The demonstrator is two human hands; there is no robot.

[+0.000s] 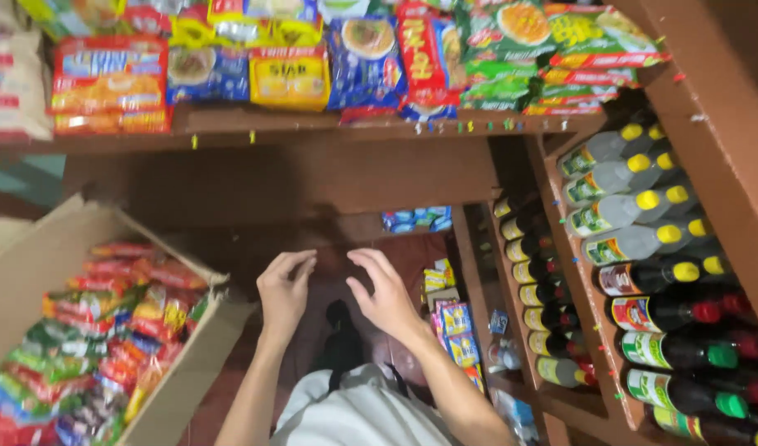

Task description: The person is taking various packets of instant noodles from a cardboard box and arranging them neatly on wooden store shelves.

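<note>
My left hand and my right hand are raised side by side in front of a dark brown wooden shelf unit, fingers spread and curled, holding nothing. They hover above the floor, below the upper shelf. To the left of my left hand stands a large open cardboard box packed with several colourful snack packets. My grey shirt shows at the bottom.
The top shelf carries stacked noodle and snack packets. On the right, tilted wooden racks hold several bottles with yellow, red and green caps. Small sachets lie near my right forearm. Blue packets sit deep under the shelf.
</note>
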